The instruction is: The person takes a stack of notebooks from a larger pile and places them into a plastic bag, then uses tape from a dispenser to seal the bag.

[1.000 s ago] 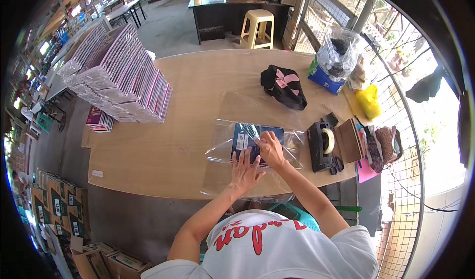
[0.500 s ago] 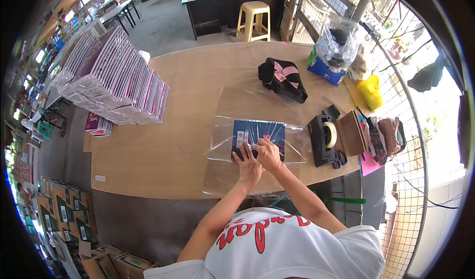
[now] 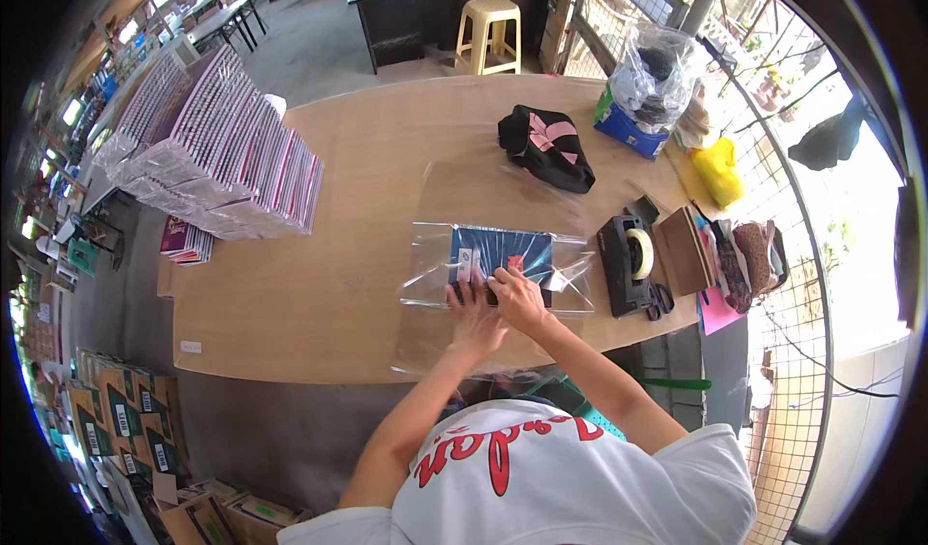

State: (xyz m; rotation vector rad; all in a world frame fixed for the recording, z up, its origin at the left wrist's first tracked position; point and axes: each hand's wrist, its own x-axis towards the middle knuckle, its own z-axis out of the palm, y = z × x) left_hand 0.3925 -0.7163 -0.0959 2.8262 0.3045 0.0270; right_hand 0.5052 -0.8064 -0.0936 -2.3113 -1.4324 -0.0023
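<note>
Dark blue booklet [image 3: 501, 255] lying flat inside clear plastic wrap [image 3: 425, 269] near front edge of tabletop [image 3: 319, 294], close enough for easy pressing. Left hand [image 3: 474, 305] open, fingers spread flat on wrap to pin it. Right hand [image 3: 517, 294] open too, palm down on booklet's near edge. Tape dispenser [image 3: 628, 260] just to the right, within reach.

Both hands have closed together: the left hand [image 3: 474, 308], earlier spread nearer the body, now lies flat beside the right hand [image 3: 519, 296] on the dark booklet [image 3: 501, 255], pressing its near edge.
</note>
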